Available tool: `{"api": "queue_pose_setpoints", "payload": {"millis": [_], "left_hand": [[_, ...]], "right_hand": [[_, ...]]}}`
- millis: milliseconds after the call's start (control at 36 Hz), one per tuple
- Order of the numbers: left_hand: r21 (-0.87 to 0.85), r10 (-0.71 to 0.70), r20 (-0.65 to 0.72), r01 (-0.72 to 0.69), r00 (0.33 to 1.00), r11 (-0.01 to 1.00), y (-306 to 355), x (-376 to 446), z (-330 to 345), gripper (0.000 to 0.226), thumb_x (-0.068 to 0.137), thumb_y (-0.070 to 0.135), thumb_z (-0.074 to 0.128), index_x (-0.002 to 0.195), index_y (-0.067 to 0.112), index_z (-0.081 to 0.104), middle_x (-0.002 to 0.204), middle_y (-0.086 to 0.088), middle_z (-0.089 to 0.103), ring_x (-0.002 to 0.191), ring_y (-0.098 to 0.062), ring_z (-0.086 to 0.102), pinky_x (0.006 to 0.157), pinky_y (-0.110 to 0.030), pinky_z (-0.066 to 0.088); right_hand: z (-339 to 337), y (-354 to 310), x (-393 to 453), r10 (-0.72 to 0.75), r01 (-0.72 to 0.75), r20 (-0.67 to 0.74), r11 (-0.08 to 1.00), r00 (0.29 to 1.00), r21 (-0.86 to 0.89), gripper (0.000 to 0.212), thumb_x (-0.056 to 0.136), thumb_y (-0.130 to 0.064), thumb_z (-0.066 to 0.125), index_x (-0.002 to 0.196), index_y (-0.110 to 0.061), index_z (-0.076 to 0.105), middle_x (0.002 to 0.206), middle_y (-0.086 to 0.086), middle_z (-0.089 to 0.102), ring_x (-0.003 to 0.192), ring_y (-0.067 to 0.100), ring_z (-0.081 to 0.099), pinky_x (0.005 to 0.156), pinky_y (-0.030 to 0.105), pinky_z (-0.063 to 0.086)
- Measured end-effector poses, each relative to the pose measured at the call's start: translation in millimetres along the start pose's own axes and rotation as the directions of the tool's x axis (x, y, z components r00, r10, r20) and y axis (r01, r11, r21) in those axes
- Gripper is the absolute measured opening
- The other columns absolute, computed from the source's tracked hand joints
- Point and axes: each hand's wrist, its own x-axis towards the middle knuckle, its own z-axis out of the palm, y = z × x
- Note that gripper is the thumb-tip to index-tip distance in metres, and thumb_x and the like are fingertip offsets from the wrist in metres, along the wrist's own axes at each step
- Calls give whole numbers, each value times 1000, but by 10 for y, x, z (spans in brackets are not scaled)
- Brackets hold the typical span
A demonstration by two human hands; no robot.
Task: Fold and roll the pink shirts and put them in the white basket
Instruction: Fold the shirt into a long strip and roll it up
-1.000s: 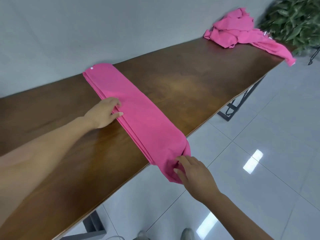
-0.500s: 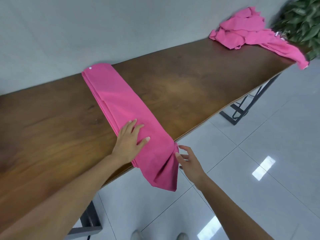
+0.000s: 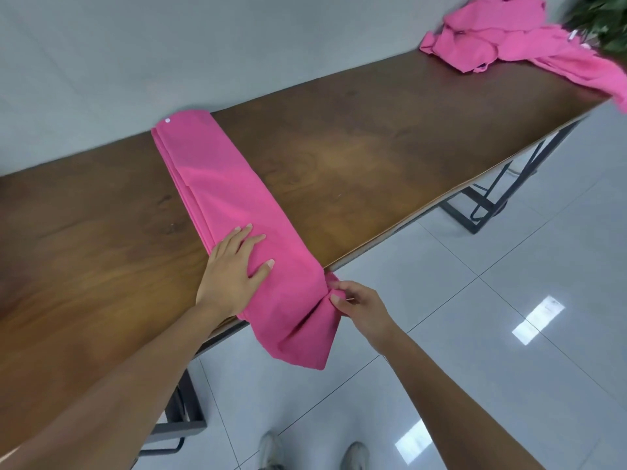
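Note:
A pink shirt [image 3: 217,184], folded into a long narrow strip, lies across the brown table [image 3: 390,144] from the wall to the front edge. Its near end hangs over that edge toward the floor. My left hand [image 3: 235,269] lies flat on the strip close to the edge, fingers spread and straight. My right hand [image 3: 356,305] pinches the strip's right side just below the table edge, where the cloth bunches. A heap of unfolded pink shirts [image 3: 509,39] sits at the table's far right end. The white basket is not in view.
A green plant [image 3: 600,18] stands behind the heap at the top right. Dark metal table legs [image 3: 488,205] stand on the glossy tiled floor. My shoes [image 3: 271,449] show at the bottom. A grey wall runs behind the table.
My left hand slid down the strip from its middle to the part near the table edge. My right hand let go of the hanging end and took the side at the edge.

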Motion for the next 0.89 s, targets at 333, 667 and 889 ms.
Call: {"api": "queue_pose_setpoints", "payload": {"millis": [333, 667, 889], "left_hand": [[2, -11, -8, 11, 1000, 1000, 20, 9, 0, 59, 100, 59, 44, 152, 31, 39, 165, 6, 25, 154, -15, 15, 125, -41, 10], [72, 7, 37, -10, 999, 997, 36, 1, -4, 63, 102, 63, 31, 157, 33, 29, 167, 6, 20, 155, -16, 12, 126, -45, 13], [102, 16, 92, -25, 996, 994, 57, -38, -17, 77, 94, 72, 13, 160, 33, 23, 168, 4, 18, 156, -18, 10, 127, -43, 10]], "right_hand": [[-75, 885, -460, 195, -211, -179, 975, 964, -71, 29, 90, 0, 68, 64, -13, 65, 57, -5, 47, 58, 14, 41, 69, 32, 44], [53, 930, -564, 212, -265, -200, 919, 957, -293, 24, 94, -29, 69, 74, -19, 60, 68, -7, 56, 61, 10, 48, 56, 18, 36], [-174, 667, -649, 130, -170, -116, 867, 985, -468, 33, 98, -38, 61, 126, -21, 57, 118, -1, 55, 98, 13, 60, 82, 24, 42]]}}
